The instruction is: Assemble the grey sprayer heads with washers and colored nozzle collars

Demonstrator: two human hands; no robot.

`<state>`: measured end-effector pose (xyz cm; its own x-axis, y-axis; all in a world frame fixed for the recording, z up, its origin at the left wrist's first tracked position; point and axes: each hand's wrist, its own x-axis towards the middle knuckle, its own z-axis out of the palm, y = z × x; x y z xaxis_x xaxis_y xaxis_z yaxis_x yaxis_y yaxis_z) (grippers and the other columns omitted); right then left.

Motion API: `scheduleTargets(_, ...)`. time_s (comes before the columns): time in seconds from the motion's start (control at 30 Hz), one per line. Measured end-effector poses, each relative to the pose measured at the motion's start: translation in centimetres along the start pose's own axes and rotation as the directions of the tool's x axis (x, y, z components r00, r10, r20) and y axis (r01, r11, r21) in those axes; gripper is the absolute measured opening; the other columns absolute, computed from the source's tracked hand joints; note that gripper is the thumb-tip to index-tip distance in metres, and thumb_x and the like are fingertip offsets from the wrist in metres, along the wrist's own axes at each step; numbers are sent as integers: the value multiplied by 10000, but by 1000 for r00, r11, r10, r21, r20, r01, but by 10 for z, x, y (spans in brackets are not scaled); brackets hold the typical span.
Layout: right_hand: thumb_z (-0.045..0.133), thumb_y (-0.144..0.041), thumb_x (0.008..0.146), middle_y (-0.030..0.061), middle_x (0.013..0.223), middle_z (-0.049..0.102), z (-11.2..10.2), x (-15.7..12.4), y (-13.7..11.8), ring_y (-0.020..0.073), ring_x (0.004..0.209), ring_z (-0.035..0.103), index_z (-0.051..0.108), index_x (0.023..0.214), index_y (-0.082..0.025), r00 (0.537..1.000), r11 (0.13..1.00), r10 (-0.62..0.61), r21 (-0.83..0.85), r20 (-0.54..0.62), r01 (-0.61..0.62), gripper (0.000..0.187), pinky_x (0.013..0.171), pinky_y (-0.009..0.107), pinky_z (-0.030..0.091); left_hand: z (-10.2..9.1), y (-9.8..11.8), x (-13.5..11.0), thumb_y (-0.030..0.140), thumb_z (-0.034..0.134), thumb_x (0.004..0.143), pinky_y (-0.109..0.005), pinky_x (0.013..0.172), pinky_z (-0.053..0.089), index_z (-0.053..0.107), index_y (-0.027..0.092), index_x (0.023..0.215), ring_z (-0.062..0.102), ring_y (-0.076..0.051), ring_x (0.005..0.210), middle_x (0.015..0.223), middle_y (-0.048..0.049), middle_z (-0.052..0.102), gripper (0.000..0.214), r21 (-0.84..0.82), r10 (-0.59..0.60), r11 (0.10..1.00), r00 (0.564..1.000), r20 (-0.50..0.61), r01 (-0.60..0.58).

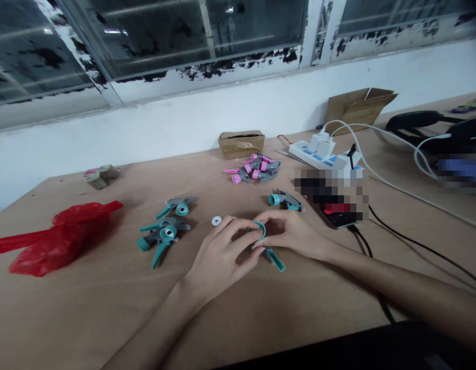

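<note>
Evidently light and stiff, the small teal plastic ring-and-lever part (261,229) is pinched between our left hand (222,254) and right hand (294,234), low over the wooden counter (107,308); we judge its rim the surest hold.

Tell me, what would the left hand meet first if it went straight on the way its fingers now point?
The left hand would meet the teal ring part, which its fingers seem to touch; the right hand lies just behind, though depth is unclear.
</note>
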<state>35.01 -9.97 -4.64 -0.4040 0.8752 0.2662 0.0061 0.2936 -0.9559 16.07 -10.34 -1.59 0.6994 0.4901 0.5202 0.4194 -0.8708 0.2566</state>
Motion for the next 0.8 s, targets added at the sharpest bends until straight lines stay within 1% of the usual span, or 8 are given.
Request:
scheduleTargets(0.1, 703, -262, 717, 32, 905, 663, 2, -3, -4, 151, 825, 625, 622, 920, -180, 993, 981, -97, -173, -66, 84, 234, 763, 307, 514, 7, 0, -6, 114, 609, 780, -331, 787, 499, 571, 232, 1042, 567, -167, 889, 1023, -48, 588, 290, -39, -32, 999, 980, -197, 25)
scheduleTargets(0.2, 689, -267, 734, 31, 877, 667, 3, -6, -12, 153, 810, 627, 620, 905, -186, 972, 930, -201, -334, -121, 151, 202, 735, 294, 515, 14, 4, -9, 143, 617, 780, -296, 714, 518, 540, 224, 1055, 569, -158, 870, 1029, -56, 527, 297, -158, -208, 973, 937, -281, 168)
scheduleTargets(0.27, 683, -253, 742, 30, 883, 673, 2, -7, -16, 154, 820, 632, 619, 912, -191, 954, 888, -269, -419, -135, 191, 192, 740, 289, 515, 17, 8, -9, 185, 594, 805, -278, 681, 519, 509, 215, 1061, 568, -155, 859, 1003, -53, 518, 270, -331, -354, 903, 910, -215, 273)
scheduleTargets(0.37, 664, -224, 761, 41, 921, 676, -1, -8, -18, 166, 867, 632, 614, 956, -200, 923, 792, -371, -555, -103, 256, 202, 768, 307, 513, 20, 10, -7, 245, 537, 848, -238, 601, 509, 444, 216, 1088, 568, -145, 808, 932, -39, 526, 259, -597, -532, 680, 847, -2, 425)
scheduleTargets(0.47, 618, -188, 797, 70, 951, 669, -2, -8, -16, 182, 942, 613, 604, 1004, -186, 894, 711, -448, -612, -17, 345, 207, 812, 339, 508, 21, 10, -5, 270, 501, 860, -194, 478, 465, 416, 223, 1080, 560, -116, 691, 902, -21, 510, 241, -726, -578, 457, 792, 197, 514)
scheduleTargets(0.53, 593, -176, 814, 72, 964, 669, -2, -8, -13, 188, 984, 600, 599, 1029, -187, 878, 677, -478, -624, 30, 390, 215, 842, 358, 503, 21, 9, -5, 250, 505, 845, -185, 462, 454, 436, 216, 1039, 569, -109, 660, 889, -13, 519, 209, -741, -575, 393, 774, 263, 544)
scheduleTargets(0.67, 584, -206, 824, 48, 933, 683, 3, -9, -11, 197, 972, 609, 609, 1038, -213, 875, 650, -484, -657, 28, 381, 215, 802, 364, 519, 18, 6, -5, 219, 495, 831, -200, 513, 475, 499, 196, 971, 592, -123, 683, 828, -8, 563, 142, -689, -579, 436, 766, 279, 579)
scheduleTargets(0.8, 598, -230, 820, 45, 905, 687, 5, -11, -10, 197, 927, 625, 618, 1024, -208, 884, 645, -468, -677, 18, 355, 206, 769, 351, 526, 17, 8, -7, 274, 483, 852, -222, 547, 483, 535, 183, 854, 570, -119, 630, 718, 5, 575, 105, -544, -596, 601, 782, 183, 585)
